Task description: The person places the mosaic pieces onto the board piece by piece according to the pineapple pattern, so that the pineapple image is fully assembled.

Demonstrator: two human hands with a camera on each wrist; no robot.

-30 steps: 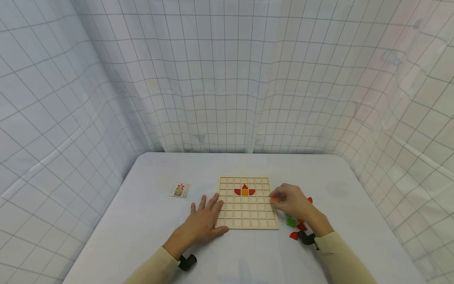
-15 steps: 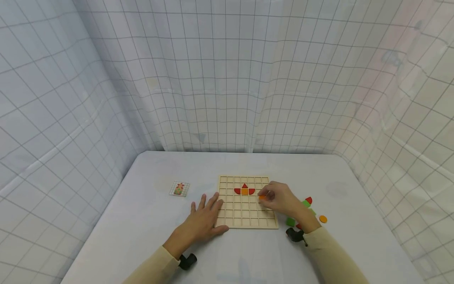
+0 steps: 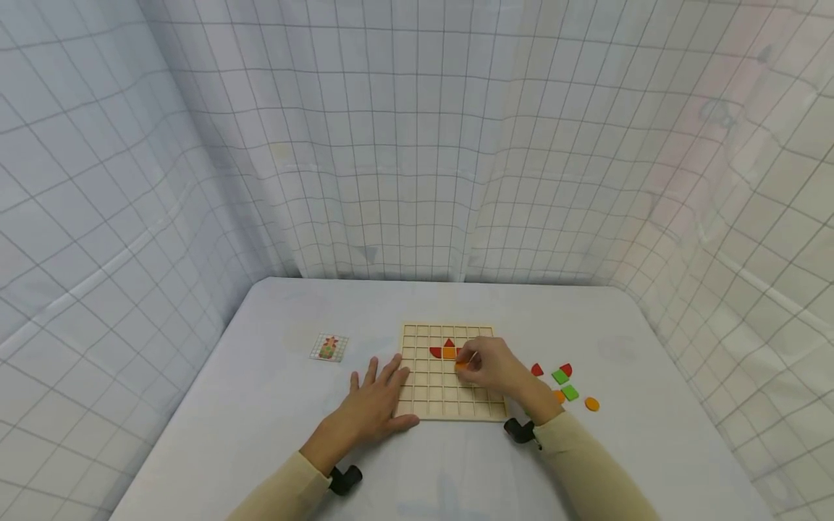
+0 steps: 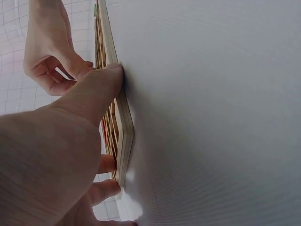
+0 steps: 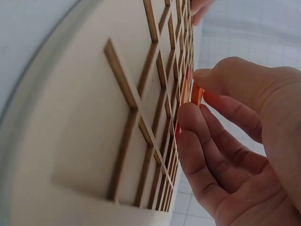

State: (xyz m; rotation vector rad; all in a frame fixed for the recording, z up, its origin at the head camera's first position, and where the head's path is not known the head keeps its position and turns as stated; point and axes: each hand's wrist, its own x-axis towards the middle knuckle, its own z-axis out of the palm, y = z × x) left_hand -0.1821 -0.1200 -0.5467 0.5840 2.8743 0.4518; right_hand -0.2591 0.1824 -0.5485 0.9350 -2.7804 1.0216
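Over the middle of a pale wooden grid board, the right hand pinches an orange piece between thumb and fingertips. The fingers hide much of its outline, and I cannot tell whether it touches the board. It is just beside an orange square set into 1 cell, on that square's near right side. Around the square sit 3 more pieces: a red curved piece to its left, a red triangle at its far side, and a red piece to its right, partly covered by the right hand.

The left hand rests with its fingers spread apart along the board's left edge, its thumb against the near edge.

Right of the board on the white table lie 2 red pieces, 2 green squares, an orange disc and, partly behind the right arm, another orange piece. A patterned card lies left of the board. White gridded curtains hang behind.
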